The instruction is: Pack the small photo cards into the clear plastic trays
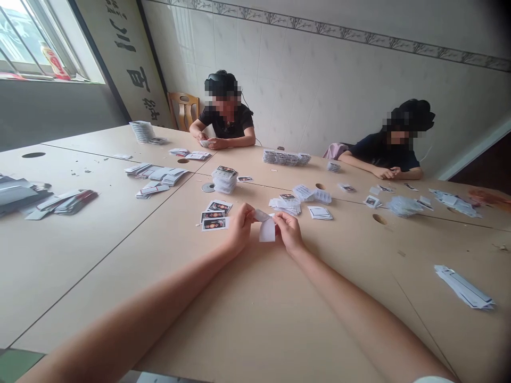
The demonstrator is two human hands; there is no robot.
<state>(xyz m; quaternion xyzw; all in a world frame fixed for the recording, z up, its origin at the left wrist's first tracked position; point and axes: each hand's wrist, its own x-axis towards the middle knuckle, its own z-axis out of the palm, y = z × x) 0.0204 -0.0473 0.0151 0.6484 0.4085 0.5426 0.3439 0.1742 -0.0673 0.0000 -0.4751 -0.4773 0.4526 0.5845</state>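
Over the middle of the table, a small white paper piece (267,231) hangs between my two hands, its upper part folded or curled. My left hand (241,226) is closed on its upper left side. On the right side, the fingers of my right hand (288,230) pinch its edge. Several dark printed cards (215,223) lie just left of my left hand. Behind my hands stands a stack of clear plastic pieces (224,182) with a printed card on top. A pile of white slips (285,205) is beyond my right hand.
Two people sit across the table (255,319), one handling a small item. Paper bundles (155,174) lie to the left, a row of packed stacks (286,158) at the back, plastic bags (404,206) and white strips (464,287) to the right.
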